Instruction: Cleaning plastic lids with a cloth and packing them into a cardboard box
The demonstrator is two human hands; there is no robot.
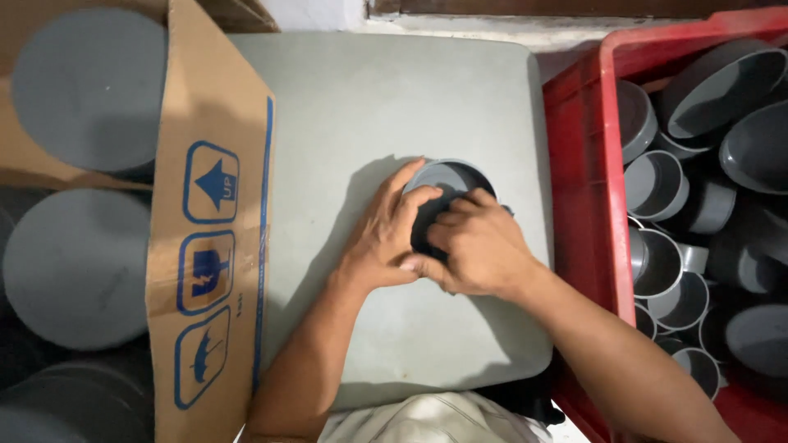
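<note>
At the far left, round grey plastic discs [86, 90] lie flat inside a brown cardboard box [215, 246], whose upright flap carries blue printed symbols. Just right of the box lies the pale grey square bench [345, 107], and near its middle sits a round dark grey plastic cap [447, 176], open side up, only its far rim and part of its inside showing. The left hand [386, 234] cups the cap's left side, fingers curled over the rim and thumb low against the near edge, so its grip is clenched on the cap. The right hand [480, 246] covers the near and right part of the cap, its fingers bent down onto it and meeting the left fingers; its grip is likewise closed on the cap. Both forearms come in from the lower edge. At the far right, touching the bench's edge, stands a red plastic crate [579, 164] heaped with more dark grey round caps [657, 184], tilted at mixed angles.
</note>
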